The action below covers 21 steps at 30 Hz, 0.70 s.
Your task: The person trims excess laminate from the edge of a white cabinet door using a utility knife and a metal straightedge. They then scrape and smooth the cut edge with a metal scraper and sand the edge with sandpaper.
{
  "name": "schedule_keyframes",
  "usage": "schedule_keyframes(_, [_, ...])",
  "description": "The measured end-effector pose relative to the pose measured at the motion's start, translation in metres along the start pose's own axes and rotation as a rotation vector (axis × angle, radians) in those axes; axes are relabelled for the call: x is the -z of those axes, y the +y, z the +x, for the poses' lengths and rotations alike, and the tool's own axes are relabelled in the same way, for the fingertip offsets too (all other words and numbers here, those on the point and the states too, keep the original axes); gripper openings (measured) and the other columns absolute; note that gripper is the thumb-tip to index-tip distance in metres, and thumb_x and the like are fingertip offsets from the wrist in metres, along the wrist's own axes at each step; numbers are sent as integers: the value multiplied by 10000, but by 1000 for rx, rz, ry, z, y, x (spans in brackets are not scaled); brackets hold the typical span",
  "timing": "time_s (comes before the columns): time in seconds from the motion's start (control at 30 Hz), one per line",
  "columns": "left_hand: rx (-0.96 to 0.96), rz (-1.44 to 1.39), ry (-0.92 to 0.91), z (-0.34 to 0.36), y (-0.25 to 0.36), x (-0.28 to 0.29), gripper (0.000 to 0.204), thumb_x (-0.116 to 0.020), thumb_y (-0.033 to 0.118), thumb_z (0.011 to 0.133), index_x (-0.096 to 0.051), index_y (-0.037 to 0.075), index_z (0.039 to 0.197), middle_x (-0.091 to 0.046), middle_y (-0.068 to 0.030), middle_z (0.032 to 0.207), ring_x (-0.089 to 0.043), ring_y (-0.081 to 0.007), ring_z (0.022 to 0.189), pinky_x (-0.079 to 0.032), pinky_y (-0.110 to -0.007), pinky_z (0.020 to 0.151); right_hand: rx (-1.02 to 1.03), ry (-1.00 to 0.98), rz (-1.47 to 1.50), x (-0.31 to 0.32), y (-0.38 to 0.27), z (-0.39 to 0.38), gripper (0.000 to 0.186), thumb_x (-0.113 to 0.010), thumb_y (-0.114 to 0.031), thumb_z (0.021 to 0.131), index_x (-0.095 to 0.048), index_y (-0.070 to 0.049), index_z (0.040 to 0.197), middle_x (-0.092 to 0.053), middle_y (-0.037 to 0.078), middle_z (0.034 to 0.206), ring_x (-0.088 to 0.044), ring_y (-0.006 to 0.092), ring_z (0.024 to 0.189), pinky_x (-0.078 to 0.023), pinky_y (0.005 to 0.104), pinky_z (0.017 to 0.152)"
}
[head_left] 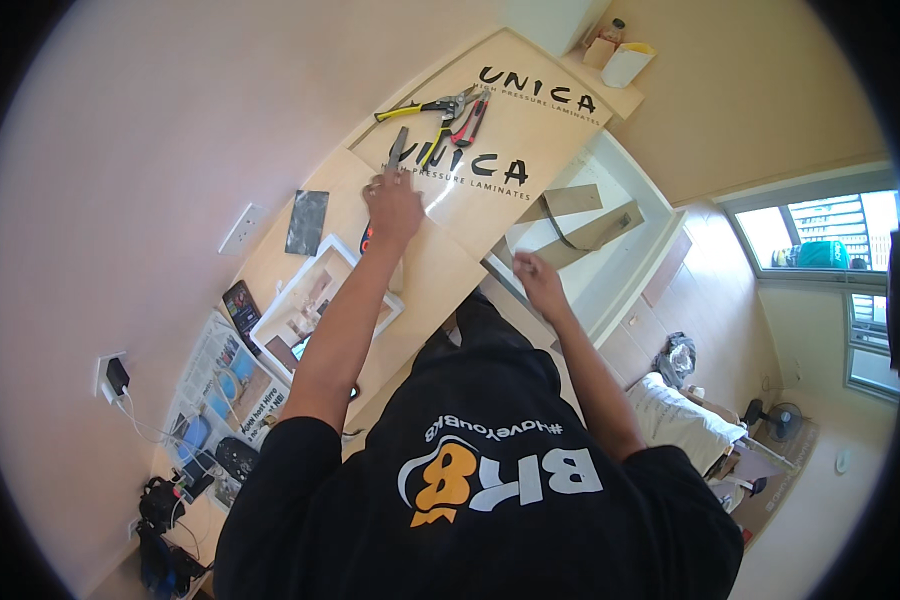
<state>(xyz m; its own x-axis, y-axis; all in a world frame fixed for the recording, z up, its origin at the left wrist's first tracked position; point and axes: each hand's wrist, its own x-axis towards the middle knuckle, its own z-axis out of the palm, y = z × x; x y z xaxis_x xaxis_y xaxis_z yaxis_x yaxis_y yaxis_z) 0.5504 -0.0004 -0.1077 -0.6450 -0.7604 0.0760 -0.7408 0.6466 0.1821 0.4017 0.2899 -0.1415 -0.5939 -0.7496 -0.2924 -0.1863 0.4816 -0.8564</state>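
My left hand [395, 207] is over the pale laminate-topped surface [445, 235], its fingers closed on the near end of a narrow, dark, flat strip [400, 148], perhaps a file. Beyond it lie snips with yellow-and-black handles [435, 106] and a red-and-black hand tool [472, 120]. A red-and-blue item [366, 238] shows partly beside my left wrist. To the right, my right hand [542, 285] hovers by the near edge of an open white drawer [635, 275], fingers curled; whatever they hold, if anything, is hidden. Tan cardboard pieces [600, 228] lie inside the drawer.
A dark grey rectangular sheet [307, 222] lies near the wall. Closer to me are a white-framed glossy panel [270, 325], a phone [240, 303], a newspaper [195, 375] and charging cables [155, 430]. A bottle [613, 30] stands at the far corner; a fan [785, 422] is at right.
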Motion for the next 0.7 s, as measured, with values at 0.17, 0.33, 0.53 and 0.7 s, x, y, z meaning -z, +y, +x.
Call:
schedule_keyframes(0.17, [344, -165, -124, 11, -22, 11, 617, -789, 229, 858, -515, 5, 1363, -570, -217, 1240, -595, -433, 1156, -507, -538, 969, 173, 158, 9, -28, -50, 176, 732, -717, -375, 947, -430, 17, 1494, -602, 289, 1367, -636, 395, 1213, -512, 430, 1014])
schedule_keyframes(0.33, [369, -283, -100, 10, -30, -1, 613, -733, 125, 894, -468, -18, 1427, -596, -260, 1205, -622, -455, 1098, -524, -510, 959, -140, 301, -203, -84, -125, 288, 1121, -831, -525, 767, -257, -5, 1578, -404, 311, 1463, -417, 448, 1373, -371, 530, 1117])
schedule_keyframes(0.53, [410, -358, 30, -18, -28, -4, 575, -643, 69, 935, -437, -30, 1462, -610, -272, 1181, -625, -427, 1102, -516, -505, 939, -165, 356, -382, -99, -161, 308, 1154, -847, -438, 677, -242, -52, 1581, -390, 240, 1394, -410, 420, 1279, -347, 563, 1075])
schedule_keyframes(0.7, [670, -440, 92, -46, -31, -13, 550, -594, 56, 935, -440, -30, 1456, -604, -253, 1137, -625, -399, 1028, -503, -484, 935, -48, 253, -527, -81, -139, 315, 1053, -828, -312, 658, -315, -118, 1556, -435, 224, 1382, -432, 430, 1251, -385, 559, 1047])
